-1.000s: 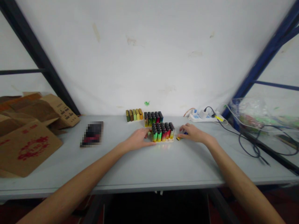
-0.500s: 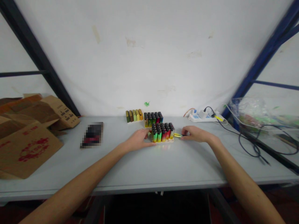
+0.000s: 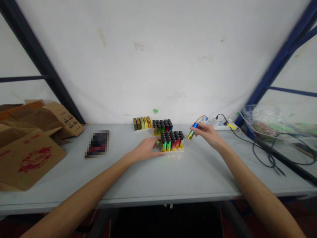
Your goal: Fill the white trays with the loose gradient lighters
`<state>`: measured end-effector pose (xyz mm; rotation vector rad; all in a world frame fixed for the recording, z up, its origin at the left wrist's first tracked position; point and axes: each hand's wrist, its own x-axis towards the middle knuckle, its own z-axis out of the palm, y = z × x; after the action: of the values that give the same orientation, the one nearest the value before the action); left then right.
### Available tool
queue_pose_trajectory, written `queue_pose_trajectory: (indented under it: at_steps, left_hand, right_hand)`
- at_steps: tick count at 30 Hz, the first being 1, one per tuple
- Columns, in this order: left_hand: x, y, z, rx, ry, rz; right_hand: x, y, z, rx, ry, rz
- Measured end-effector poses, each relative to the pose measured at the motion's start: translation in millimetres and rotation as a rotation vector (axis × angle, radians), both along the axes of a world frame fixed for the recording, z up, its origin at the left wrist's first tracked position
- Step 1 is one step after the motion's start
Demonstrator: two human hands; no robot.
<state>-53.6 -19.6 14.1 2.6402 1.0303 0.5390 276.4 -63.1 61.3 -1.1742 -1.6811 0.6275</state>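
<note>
My right hand (image 3: 206, 132) pinches a lighter (image 3: 193, 131) by its upper end. Its body fades from blue to yellow, and it is tilted above the table. Just left of it stands a white tray (image 3: 173, 151) packed with upright black-topped lighters (image 3: 173, 144) in green, red and orange-yellow; a slot at its front right corner holds none. My left hand (image 3: 146, 149) grips the tray's left end, thumb along the front corner and fingers behind, where the fingertips are partly hidden.
Behind stand a second group of black-topped lighters (image 3: 162, 127) and a tray of yellow-green lighters (image 3: 142, 123). A blurred dark flat object (image 3: 98, 142) and cardboard boxes (image 3: 37, 155) lie left. A power strip (image 3: 218, 124), black cable (image 3: 269, 155) and clear plastic bag (image 3: 266, 117) are right.
My right hand has lifted the lighter from low beside the tray, up and slightly back, turning it from nearly flat to a steeper tilt. My left hand has stayed at the tray.
</note>
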Motion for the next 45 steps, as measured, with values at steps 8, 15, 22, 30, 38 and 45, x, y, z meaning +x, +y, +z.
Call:
queue_pose_trajectory:
  at_steps: [8,15,22,30,38,45]
  left_hand:
    - [0,1,-0.8,0.007,0.013,0.006]
    - [-1,1,-0.9,0.013,0.020,-0.012]
    - [0,1,-0.5,0.010,0.005,-0.011]
    - [1,1,-1.8,0.007,-0.011,-0.013]
    - [1,0,0.3,0.011,0.020,0.001]
    - [0,1,-1.0,0.017,0.012,-0.015]
  right_hand:
    - [-25,-12,8.8,-0.018,0.345,0.131]
    - [-42,-17,0.5,-0.119,0.358,0.178]
    - [-54,-17,-13.0,-0.159,0.229,0.118]
    - [-62,-15,-12.1,-0.193,0.252,-0.010]
    - [-61,-12,-13.8,-0.309,0.293,0.039]
    - [-56,-20,-2.8,-0.037,0.167,0.108]
